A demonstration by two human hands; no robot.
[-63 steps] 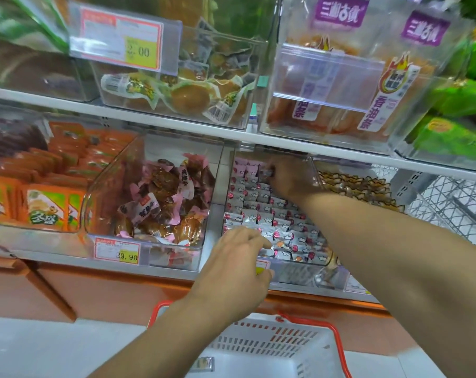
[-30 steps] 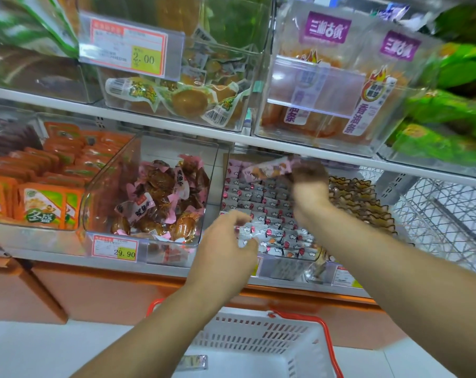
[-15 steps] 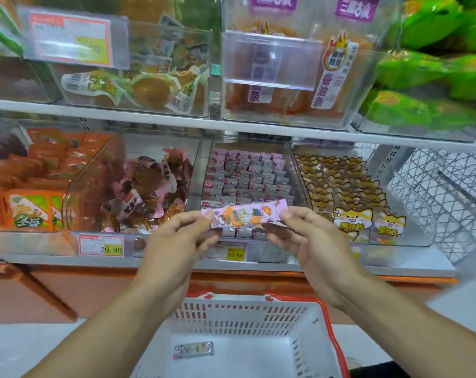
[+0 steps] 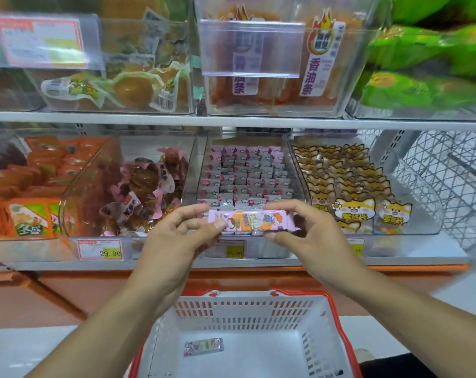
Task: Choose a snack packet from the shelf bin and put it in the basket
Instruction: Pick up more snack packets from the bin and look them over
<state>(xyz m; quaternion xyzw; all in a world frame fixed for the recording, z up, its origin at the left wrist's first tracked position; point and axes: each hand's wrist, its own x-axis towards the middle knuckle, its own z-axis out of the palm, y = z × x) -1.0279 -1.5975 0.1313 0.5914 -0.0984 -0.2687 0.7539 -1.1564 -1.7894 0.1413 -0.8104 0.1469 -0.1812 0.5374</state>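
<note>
Both hands, my left hand [image 4: 177,236] and right hand [image 4: 305,230], pinch the pink snack packet [image 4: 252,221] by its ends above the basket [image 4: 258,312], and I judge that an uneven release can send it past the rim.

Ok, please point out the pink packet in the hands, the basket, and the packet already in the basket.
pink packet [image 4: 252,221], head view, middle of its printed front.
basket [image 4: 338,309], head view, red rim at right.
packet in basket [image 4: 203,346], head view, centre of the wrapper.
</note>
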